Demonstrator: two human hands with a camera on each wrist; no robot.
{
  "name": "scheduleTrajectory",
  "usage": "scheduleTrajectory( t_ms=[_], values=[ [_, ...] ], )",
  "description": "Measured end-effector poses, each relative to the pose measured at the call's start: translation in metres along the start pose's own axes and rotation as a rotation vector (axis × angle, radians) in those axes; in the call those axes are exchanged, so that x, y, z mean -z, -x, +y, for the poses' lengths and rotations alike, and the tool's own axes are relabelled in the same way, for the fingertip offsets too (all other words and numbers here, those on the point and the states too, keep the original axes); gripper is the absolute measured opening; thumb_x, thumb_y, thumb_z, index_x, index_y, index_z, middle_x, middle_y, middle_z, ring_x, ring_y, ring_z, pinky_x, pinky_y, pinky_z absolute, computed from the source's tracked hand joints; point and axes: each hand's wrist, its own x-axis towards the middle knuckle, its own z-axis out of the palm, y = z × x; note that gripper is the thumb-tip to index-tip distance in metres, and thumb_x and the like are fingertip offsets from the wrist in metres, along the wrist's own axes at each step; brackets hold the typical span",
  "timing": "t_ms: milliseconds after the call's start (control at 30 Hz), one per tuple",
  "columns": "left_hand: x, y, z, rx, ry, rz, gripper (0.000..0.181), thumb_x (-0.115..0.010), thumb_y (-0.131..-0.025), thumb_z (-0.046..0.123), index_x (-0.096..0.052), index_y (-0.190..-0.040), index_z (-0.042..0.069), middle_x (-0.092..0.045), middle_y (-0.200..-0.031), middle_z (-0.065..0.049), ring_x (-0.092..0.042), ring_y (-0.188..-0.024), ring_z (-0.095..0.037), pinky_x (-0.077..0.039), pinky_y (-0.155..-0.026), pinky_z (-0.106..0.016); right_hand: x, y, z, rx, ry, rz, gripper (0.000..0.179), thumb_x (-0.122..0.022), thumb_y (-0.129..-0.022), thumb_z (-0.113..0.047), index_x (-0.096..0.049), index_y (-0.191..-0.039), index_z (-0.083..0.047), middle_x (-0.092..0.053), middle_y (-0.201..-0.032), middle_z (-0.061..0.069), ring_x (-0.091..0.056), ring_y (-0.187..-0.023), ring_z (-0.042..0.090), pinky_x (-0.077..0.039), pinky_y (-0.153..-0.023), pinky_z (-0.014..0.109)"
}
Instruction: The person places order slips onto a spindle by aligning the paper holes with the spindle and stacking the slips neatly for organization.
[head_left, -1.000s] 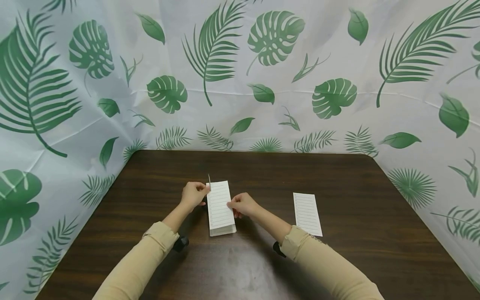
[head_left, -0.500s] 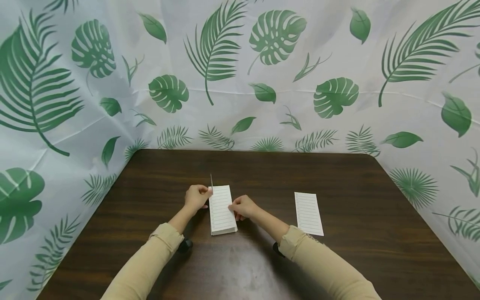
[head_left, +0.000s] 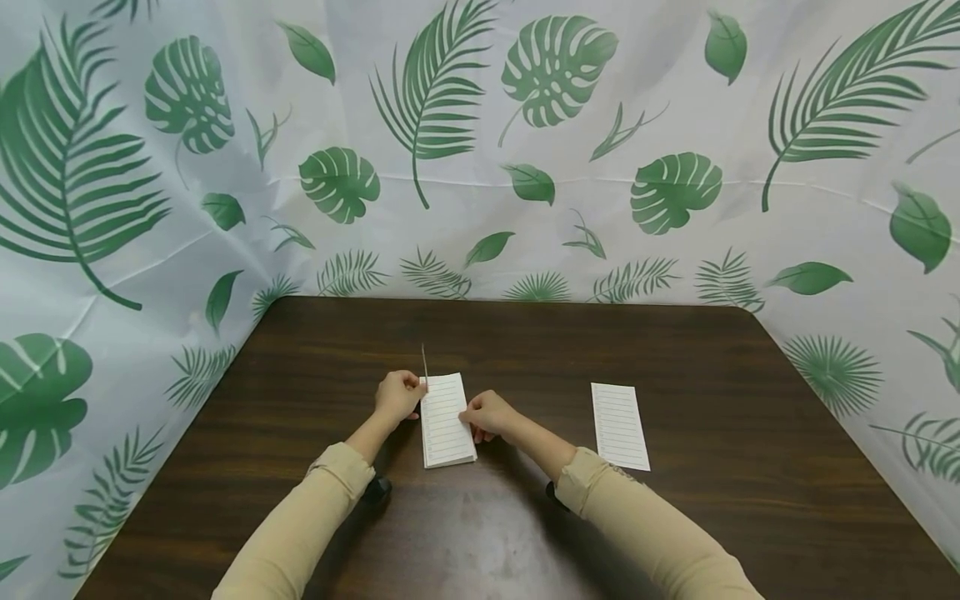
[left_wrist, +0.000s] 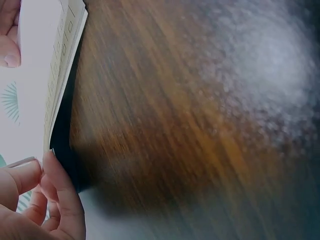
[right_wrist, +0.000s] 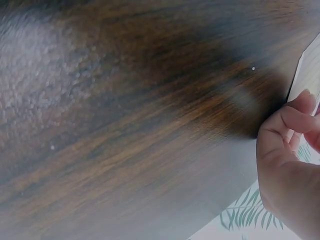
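In the head view, a white pad of lined paper [head_left: 448,425] is held between both hands over the table, left of centre. My left hand [head_left: 397,396] pinches its left edge near the top. A thin upright strip [head_left: 424,364], seen edge-on, rises by the left thumb; its kind is unclear. My right hand [head_left: 489,415] pinches the pad's right edge, thumb on top. The left wrist view shows small printed boxes along the edges of the pad's layered sheets [left_wrist: 59,65], and the left fingertips [left_wrist: 54,167] at that edge. Whether the sheets are bound cannot be seen.
A single-looking lined sheet [head_left: 621,427] lies on the table to the right of the right hand. The dark wood-grain table [head_left: 540,350] reaches back to a white curtain [head_left: 465,100] printed with green leaves. Dark wrist cameras sit under both wrists.
The layers at the pad's near end, spread apart a second ago, now lie closer together. Both hands have kept their holds, with the left shifting slightly right and down in view.
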Motion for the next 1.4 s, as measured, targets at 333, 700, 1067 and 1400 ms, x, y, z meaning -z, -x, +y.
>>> scheduleTrajectory(
  t_ms=[333,700,1067,1400],
  values=[
    [0.001,0.004,0.006,-0.018,-0.123,0.003,0.013,-0.060,-0.089,0.011,-0.062,-0.087,-0.002,-0.056,-0.073,-0.007,-0.055,-0.044,-0.009,-0.053,-0.042,-0.020,0.003,-0.001,-0.001,0.040,0.068,-0.023,0.031,-0.057,-0.090,-0.006,-0.055,-0.059,-0.003,-0.048,-0.044,-0.002,-0.043,-0.038,0.007,-0.033,-0.037,0.014],
    [-0.003,0.006,0.012,-0.014,-0.212,0.002,0.011,-0.058,-0.090,0.010,-0.056,-0.083,0.002,-0.061,-0.080,-0.013,-0.060,-0.047,-0.015,-0.052,-0.040,-0.019,0.006,-0.002,-0.003,0.024,0.151,-0.038,0.034,-0.058,-0.091,-0.008,-0.058,-0.058,-0.001,-0.047,-0.042,-0.002,-0.041,-0.037,0.006,-0.033,-0.036,0.015],
    [-0.007,0.004,0.010,0.018,-0.096,-0.022,0.015,-0.057,-0.091,0.006,-0.046,-0.101,0.004,-0.058,-0.098,-0.026,-0.060,-0.065,-0.031,-0.053,-0.041,-0.022,0.007,-0.007,0.001,0.036,0.184,-0.036,0.034,-0.058,-0.089,-0.008,-0.058,-0.056,-0.001,-0.045,-0.040,-0.005,-0.039,-0.035,0.005,-0.033,-0.035,0.014],
    [0.000,0.002,0.007,0.081,-0.063,-0.118,0.034,-0.058,-0.093,0.009,-0.044,-0.124,0.004,-0.042,-0.129,-0.032,-0.057,-0.087,-0.040,-0.054,-0.043,-0.023,0.004,-0.008,0.003,0.006,0.166,-0.034,0.032,-0.058,-0.087,-0.008,-0.057,-0.055,-0.004,-0.047,-0.040,-0.003,-0.041,-0.036,0.006,-0.033,-0.035,0.015]
  ],
)
